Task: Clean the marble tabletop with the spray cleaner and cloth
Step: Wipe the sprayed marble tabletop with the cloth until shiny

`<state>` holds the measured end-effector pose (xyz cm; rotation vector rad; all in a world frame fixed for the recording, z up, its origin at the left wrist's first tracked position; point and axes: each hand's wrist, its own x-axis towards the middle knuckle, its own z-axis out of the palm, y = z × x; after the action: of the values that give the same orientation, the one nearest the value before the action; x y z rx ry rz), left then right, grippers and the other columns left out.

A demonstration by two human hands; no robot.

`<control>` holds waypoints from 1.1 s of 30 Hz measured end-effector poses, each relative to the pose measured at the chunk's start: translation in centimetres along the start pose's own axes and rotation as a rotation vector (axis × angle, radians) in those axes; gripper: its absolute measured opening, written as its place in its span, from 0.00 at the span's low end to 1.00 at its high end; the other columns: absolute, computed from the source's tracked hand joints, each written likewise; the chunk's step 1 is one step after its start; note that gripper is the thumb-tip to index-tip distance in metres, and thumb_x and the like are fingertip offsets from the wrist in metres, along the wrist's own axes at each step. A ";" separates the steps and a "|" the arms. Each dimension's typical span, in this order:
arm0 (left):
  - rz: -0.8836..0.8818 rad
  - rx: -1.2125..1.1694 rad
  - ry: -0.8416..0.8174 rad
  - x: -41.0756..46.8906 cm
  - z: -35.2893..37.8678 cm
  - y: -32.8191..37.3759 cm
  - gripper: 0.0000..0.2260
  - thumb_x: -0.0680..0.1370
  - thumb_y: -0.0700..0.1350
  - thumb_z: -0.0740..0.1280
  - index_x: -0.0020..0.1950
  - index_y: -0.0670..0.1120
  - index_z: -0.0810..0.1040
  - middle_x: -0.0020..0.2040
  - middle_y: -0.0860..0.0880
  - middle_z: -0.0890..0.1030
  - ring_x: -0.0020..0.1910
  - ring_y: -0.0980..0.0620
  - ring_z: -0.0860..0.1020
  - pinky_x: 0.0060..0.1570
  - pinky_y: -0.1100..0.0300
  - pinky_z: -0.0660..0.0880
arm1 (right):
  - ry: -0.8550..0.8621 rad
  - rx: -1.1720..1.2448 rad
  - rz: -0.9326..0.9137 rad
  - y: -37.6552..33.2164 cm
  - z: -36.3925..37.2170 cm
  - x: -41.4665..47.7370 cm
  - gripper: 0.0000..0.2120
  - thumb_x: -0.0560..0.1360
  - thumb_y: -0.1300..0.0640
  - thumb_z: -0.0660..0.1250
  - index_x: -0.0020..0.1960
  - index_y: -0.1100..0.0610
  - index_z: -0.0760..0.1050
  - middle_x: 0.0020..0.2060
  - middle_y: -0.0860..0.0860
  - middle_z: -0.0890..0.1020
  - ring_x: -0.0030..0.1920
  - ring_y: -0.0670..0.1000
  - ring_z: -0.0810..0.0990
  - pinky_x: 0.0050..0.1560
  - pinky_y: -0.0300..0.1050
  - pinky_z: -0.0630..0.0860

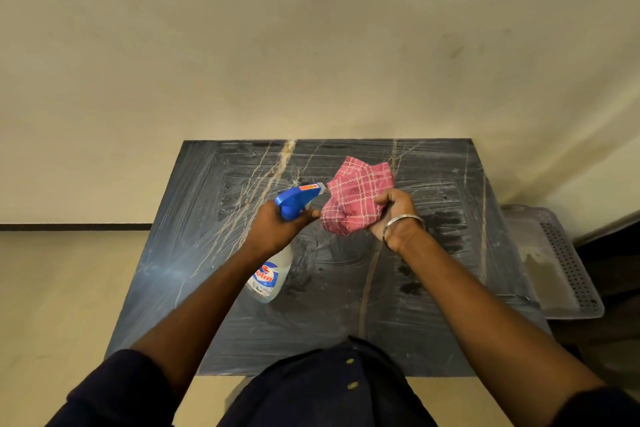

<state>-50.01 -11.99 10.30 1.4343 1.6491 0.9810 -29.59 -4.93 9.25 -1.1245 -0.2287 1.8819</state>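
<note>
Your left hand (277,229) is wrapped around the neck of the spray bottle (277,253), fingers closed on the blue trigger head, and you hold the bottle up off the marble tabletop (214,305) over its middle, a little toward the left edge. The bottle leans so that its clear body with the blue and red label hangs down toward you, while the nozzle (320,187) points right, straight at the cloth (356,198). The nozzle tip sits just beside the cloth's left edge; you cannot tell from here whether the two touch. Your right hand (394,211) is clenched on the pink checked cloth, bunching it from below and from the right, so the loose folds stand up and fan toward the far edge of the tabletop. The cloth is held above the middle of the top, slightly nearer the far edge than the near one. A metal bangle (403,220) circles your right wrist. The dark marble is covered in whitish smeared streaks, thickest along the left edge and across the near half, with pale tan veins running from the far edge toward you. Past the right edge, lower down, sits a grey perforated plastic tray (568,260). Your dark sleeves and shirt front (329,388) fill the near edge of the view.
</note>
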 end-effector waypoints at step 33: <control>-0.023 -0.291 0.243 12.7 -16.6 -9.8 0.16 0.71 0.51 0.70 0.44 0.38 0.72 0.31 0.54 0.69 0.30 0.61 0.70 0.33 0.70 0.68 | -0.215 -2.044 -0.513 10.3 14.5 23.7 0.31 0.79 0.44 0.61 0.77 0.55 0.59 0.75 0.57 0.63 0.75 0.60 0.60 0.74 0.57 0.59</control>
<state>-70.52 -1.60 8.40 1.1358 1.6065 1.3639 -51.29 11.35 -2.68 -1.6310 -2.5979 0.7587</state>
